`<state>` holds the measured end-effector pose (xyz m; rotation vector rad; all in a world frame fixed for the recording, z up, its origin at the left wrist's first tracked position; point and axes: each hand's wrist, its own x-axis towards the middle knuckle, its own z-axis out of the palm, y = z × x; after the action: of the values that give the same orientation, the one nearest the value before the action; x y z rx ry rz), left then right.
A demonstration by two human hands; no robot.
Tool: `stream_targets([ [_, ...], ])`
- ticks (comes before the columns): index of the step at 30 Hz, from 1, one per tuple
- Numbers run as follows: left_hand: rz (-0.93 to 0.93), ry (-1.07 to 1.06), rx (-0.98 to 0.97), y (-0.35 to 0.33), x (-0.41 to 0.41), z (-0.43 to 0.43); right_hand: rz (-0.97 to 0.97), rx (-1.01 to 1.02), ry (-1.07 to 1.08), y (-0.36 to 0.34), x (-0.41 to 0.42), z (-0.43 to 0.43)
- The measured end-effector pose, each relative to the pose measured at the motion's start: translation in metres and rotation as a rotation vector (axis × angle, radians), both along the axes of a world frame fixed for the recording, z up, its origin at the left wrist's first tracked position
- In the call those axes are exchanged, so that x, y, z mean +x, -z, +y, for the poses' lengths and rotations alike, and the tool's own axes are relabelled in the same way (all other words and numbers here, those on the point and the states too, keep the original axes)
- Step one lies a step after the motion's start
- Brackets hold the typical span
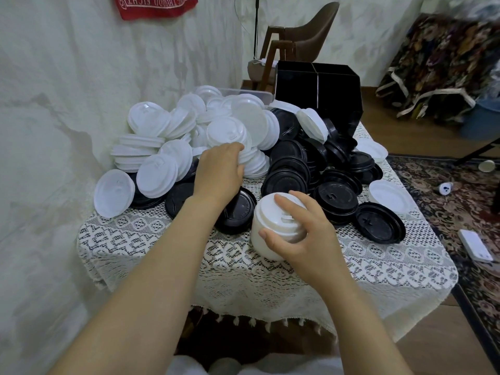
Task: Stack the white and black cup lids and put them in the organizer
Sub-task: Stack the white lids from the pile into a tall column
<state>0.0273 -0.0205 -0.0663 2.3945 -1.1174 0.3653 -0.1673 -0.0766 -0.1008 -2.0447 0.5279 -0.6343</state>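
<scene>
Lace-covered desk (162,239) is heaped with white lids (162,147) and black lids (292,171); organizer (319,90) is set at the back right. Likely risk: the heap gets toppled off the desk by a careless pull, or the stack (263,228) gets skewed. Stack is gripped from above by right hand (295,234). Left hand (219,169) is stretched into white lids, fingers bent; grip cannot be told.

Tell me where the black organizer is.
In the head view, the black organizer stands far right on the table, just behind the black lids.

White lids (151,123); black lids (289,182); black organizer (335,96); cream lace tablecloth (270,274)
</scene>
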Motion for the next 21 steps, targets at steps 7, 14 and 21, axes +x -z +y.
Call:
stream_targets([
  [7, 0.159, 0.047, -0.141, -0.006, -0.001, 0.002, 0.011, -0.005, -0.005, 0.000, 0.000, 0.000],
  [14, 0.668, 0.019, -0.577, -0.024, -0.020, 0.016, 0.018, 0.010, -0.007, -0.002, -0.001, 0.000],
  [21, 1.226, -0.003, -0.969, -0.023, -0.050, 0.039, 0.017, -0.001, -0.005, -0.001, -0.001, 0.000],
])
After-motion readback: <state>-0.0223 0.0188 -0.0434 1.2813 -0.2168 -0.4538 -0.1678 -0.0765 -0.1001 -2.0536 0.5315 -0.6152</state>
